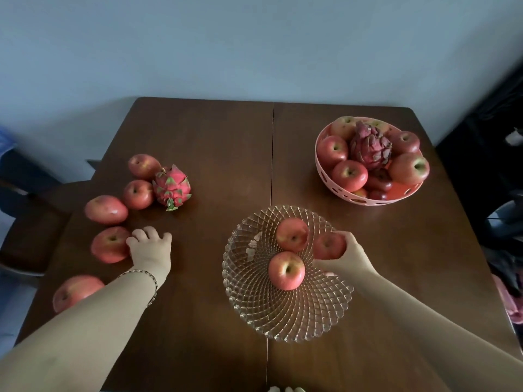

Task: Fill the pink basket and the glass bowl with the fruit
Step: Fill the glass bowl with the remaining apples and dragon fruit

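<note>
Reaching over the near-right rim of the glass bowl (285, 315), the right hand (343, 257) cups an apple (328, 246) from the right side; its fingers wrap around the fruit's far and right flanks, the thumb under its near edge. That apple sits at the bowl's right rim, just beside two more apples inside: one toward the far side (292, 234), one at the centre (286, 270).

On the left of the table (220, 154), the left hand (151, 250) rests palm down, fingers loosely curled and slightly apart, knuckles touching the right side of a loose apple (110, 244). It grips nothing. A bracelet (147, 278) circles that wrist.

Four other apples and a dragon fruit (171, 186) lie loose along the left side. At the far right, the pink basket (368, 198) is heaped with apples around a darker dragon fruit (369, 145).
</note>
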{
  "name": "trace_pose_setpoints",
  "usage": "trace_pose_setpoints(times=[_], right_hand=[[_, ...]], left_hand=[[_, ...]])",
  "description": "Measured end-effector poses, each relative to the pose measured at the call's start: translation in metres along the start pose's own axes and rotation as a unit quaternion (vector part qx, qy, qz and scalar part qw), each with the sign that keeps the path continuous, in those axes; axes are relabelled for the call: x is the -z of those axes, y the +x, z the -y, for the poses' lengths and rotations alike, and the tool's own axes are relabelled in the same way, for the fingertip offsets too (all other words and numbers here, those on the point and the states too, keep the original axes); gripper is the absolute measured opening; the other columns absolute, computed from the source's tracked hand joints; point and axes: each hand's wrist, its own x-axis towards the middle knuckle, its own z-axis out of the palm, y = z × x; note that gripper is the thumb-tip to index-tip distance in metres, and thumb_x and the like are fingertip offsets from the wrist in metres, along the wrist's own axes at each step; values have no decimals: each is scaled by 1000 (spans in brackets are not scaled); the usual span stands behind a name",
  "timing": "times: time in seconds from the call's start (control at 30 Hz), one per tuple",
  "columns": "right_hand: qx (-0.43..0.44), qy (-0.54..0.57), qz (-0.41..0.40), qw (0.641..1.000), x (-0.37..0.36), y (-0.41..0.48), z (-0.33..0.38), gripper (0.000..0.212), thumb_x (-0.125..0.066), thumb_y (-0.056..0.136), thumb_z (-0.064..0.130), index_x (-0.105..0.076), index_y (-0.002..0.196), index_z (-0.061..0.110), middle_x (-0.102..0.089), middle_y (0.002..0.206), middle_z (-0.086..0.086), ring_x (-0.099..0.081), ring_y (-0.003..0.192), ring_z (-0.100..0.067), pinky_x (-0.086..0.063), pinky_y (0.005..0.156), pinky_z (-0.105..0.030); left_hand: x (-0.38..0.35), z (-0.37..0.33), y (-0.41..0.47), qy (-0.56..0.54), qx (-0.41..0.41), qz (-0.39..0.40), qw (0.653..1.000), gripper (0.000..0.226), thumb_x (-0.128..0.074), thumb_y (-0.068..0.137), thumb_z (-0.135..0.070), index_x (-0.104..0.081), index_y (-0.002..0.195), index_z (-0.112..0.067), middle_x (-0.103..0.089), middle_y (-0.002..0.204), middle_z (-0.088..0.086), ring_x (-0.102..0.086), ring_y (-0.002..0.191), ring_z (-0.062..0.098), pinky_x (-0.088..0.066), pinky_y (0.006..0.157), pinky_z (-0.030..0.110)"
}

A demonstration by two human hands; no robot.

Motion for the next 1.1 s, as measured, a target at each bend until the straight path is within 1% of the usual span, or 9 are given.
trace_pose_setpoints(times=[0.1, 0.2, 0.27, 0.37, 0.5, 0.6, 0.7, 0.97, 1.1], right_hand=[[53, -104, -46, 992, -11, 1, 1, 73, -82, 60, 24, -46, 123, 22, -46, 115, -2, -50, 98, -17, -44, 80, -27], [107, -225, -56, 967, -19, 1, 0, 72, -78, 63, 33, -46, 126, 16, -49, 121, -3, -42, 115, -21, -41, 92, -29], [109, -266, -45, 957, -20, 3, -3, 74, -76, 65, 36, -46, 129, 14, -43, 127, -4, -38, 123, -21, -40, 98, -30], [129, -319, -37, 938, -17, 4, -3, 71, -73, 68, 41, -46, 130, 17, -42, 129, -1, -40, 123, -18, -44, 92, -28], [168, -390, -18, 905, -18, 1, -2, 76, -68, 75, 40, -35, 140, 18, -40, 138, -2, -37, 127, -22, -43, 96, -31], [191, -430, 8, 883, -18, 1, -2, 80, -69, 77, 30, -26, 143, 17, -33, 143, 0, -36, 128, -24, -43, 100, -32], [191, -449, 20, 873, -16, 1, -2, 76, -70, 76, 25, -29, 140, 18, -35, 141, 0, -38, 127, -26, -42, 100, -33], [183, -492, 1, 851, -21, 3, 2, 74, -67, 77, 30, -30, 140, 18, -36, 138, -6, -42, 122, -30, -41, 100, -36], [184, -523, -22, 832, -24, 4, 4, 72, -66, 77, 27, -31, 138, 14, -43, 134, -5, -43, 120, -31, -37, 97, -37]], left_hand=[[9, 0, -5, -25, 23, 13, 999, 63, -62, 84, -32, -33, 139, -29, -33, 141, 15, -35, 124, 36, -33, 103, 46], [29, -9, -18, -123, -6, 3, 992, 73, -68, 74, -49, -33, 135, -28, -37, 132, 13, -39, 119, 36, -38, 98, 49], [45, -20, -33, -215, -42, -44, 975, 72, -71, 72, -44, -36, 132, -26, -35, 127, 14, -42, 113, 37, -43, 90, 44], [64, -37, -57, -295, -138, -96, 941, 72, -73, 71, -34, -35, 132, -28, -32, 129, 11, -43, 113, 34, -47, 84, 40], [71, -69, -70, -221, -278, -130, 926, 75, -73, 73, -27, -32, 135, -22, -34, 133, 7, -41, 114, 31, -46, 86, 37], [70, -97, -65, -139, -310, -158, 927, 75, -70, 76, -19, -28, 138, -16, -36, 136, 6, -41, 116, 31, -42, 90, 36], [68, -114, -59, -113, -308, -182, 927, 74, -69, 77, -13, -27, 138, -12, -36, 137, 6, -41, 117, 31, -41, 90, 35], [56, -117, -55, -220, -319, -153, 909, 77, -68, 80, -8, -24, 143, -11, -21, 150, 8, -26, 136, 28, -32, 109, 35], [58, -114, -58, -281, -327, -129, 893, 66, -68, 80, -12, -33, 137, -12, -24, 147, 9, -26, 136, 27, -32, 108, 33]])
